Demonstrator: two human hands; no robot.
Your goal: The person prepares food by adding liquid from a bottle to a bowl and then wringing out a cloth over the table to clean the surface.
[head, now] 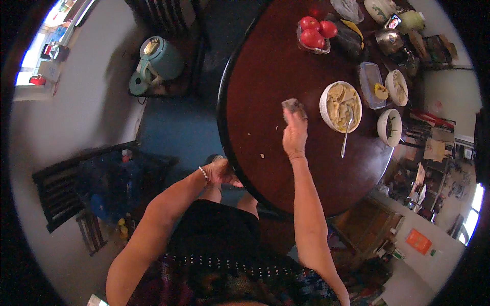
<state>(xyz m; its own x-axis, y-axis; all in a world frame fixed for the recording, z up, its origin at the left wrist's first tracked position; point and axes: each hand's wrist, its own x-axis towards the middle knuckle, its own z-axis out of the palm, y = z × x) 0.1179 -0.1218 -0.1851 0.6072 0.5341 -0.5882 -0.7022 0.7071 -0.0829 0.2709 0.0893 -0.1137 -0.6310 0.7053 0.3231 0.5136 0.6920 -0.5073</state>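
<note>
My right hand (295, 137) presses a crumpled greyish-brown cloth (294, 105) against the dark red round table (264, 88). To its left, pale crumbs (262, 156) are scattered on the tabletop. My left hand (222, 172), with a beaded bracelet at the wrist, is held at the table's black rim. Its fingers are partly spread, and I see nothing in it. Just right of the cloth stands a white bowl (324, 111) of pale, sheet-like food, with a metal spoon (344, 143) leaning over its near rim.
Tomatoes (312, 38) fill a clear plastic tub at the far side. Along the right stand a plastic container (369, 82), a bowl with a utensil (394, 88), another bowl (396, 130) and a metal kettle (388, 40). A chair at left bears a teal lidded container (166, 59).
</note>
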